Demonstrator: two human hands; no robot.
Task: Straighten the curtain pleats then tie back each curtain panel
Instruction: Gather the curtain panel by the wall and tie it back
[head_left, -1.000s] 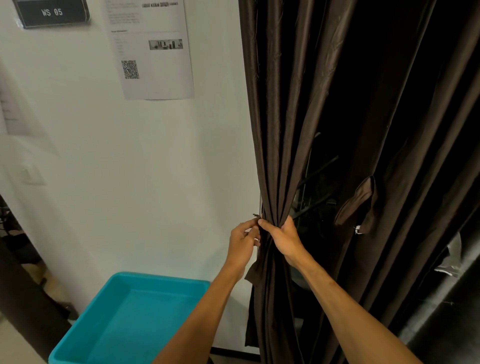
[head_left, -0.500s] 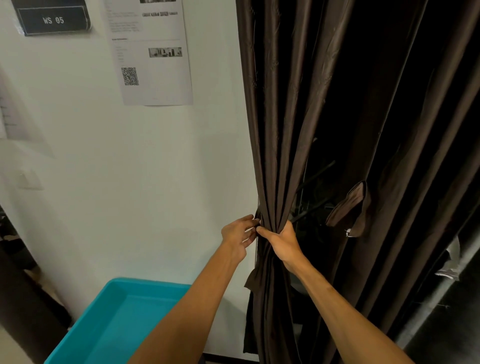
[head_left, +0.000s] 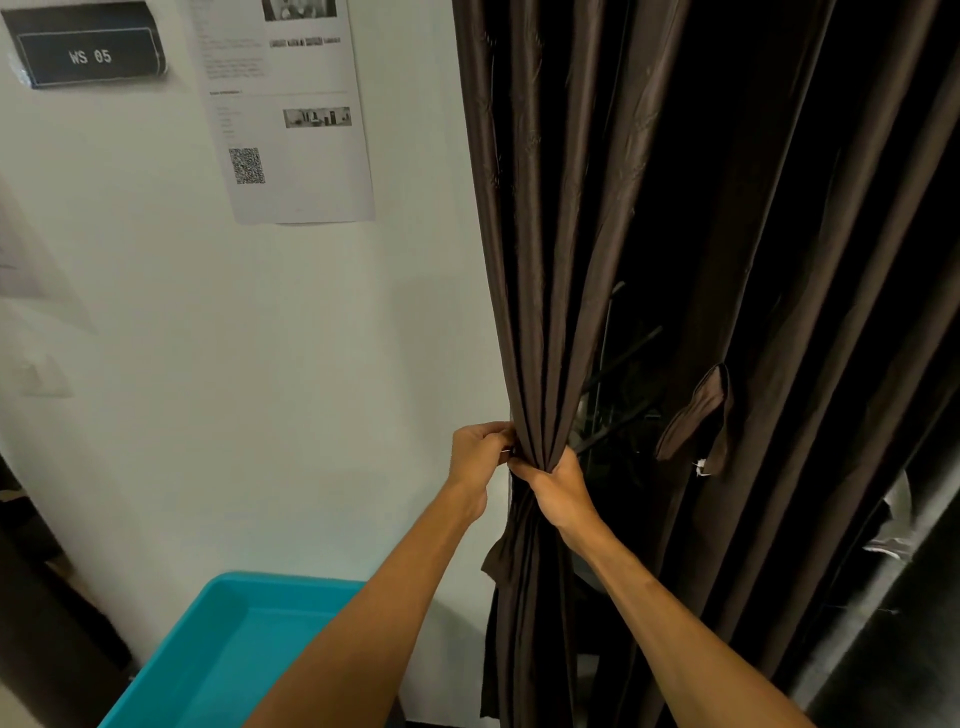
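Observation:
A dark brown left curtain panel hangs beside the white wall, its pleats gathered into a narrow bunch at waist height. My right hand wraps round that bunch. My left hand is at the bunch's wall-side edge, fingers curled and pinching something small there; I cannot tell what. A loose end of brown tie-back fabric hangs just below my hands. The right curtain panel hangs loose, with its tie-back strap dangling from it.
A turquoise plastic bin stands on the floor at the lower left, under my left forearm. A printed sheet with a QR code and a "WS 05" sign are on the wall. Dark rods show through the gap between the panels.
Both hands stayed on the gathered bunch, and my left fingers curled tighter at its edge. The view tilted down slightly, so the wall papers appear lower.

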